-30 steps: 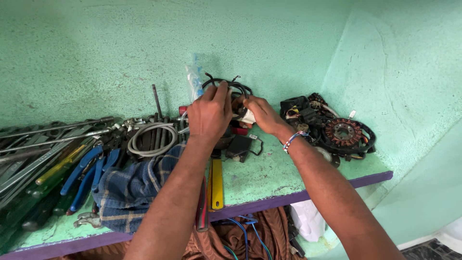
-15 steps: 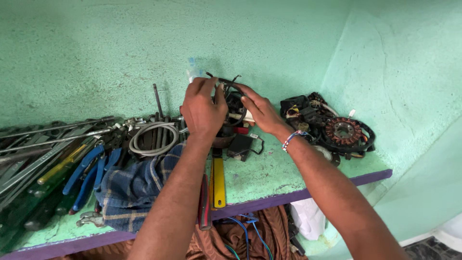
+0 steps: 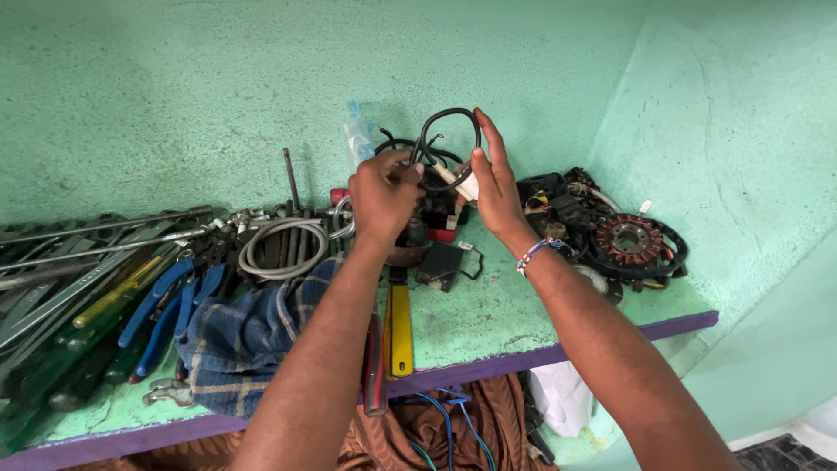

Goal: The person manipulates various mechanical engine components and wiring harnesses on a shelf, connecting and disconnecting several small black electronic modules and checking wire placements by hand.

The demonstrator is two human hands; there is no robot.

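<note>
My left hand [image 3: 382, 194] and my right hand [image 3: 493, 179] are raised together above a green shelf [image 3: 488, 318], both holding a black wire bundle [image 3: 445, 139] with a looped cable on top and a white connector at its end. The left hand pinches the wires from the left. The right hand's fingers are spread, its palm pressed against the white connector. A beaded bracelet [image 3: 534, 254] sits on my right wrist. Below the hands lie a small black box part [image 3: 438, 262] and a red piece.
A black round stator coil [image 3: 629, 242] and tangled parts lie at the right. A grey cable coil [image 3: 283, 249], blue-handled pliers [image 3: 166, 301], long metal tools, a checked cloth [image 3: 248, 336] and a yellow-handled tool [image 3: 400, 327] cover the left and front. The shelf's purple edge [image 3: 610, 342] runs below.
Both hands have lifted the wire bundle up off the shelf pile, and the cable loop now stands above my fingers. My right hand's fingers have spread open against it.
</note>
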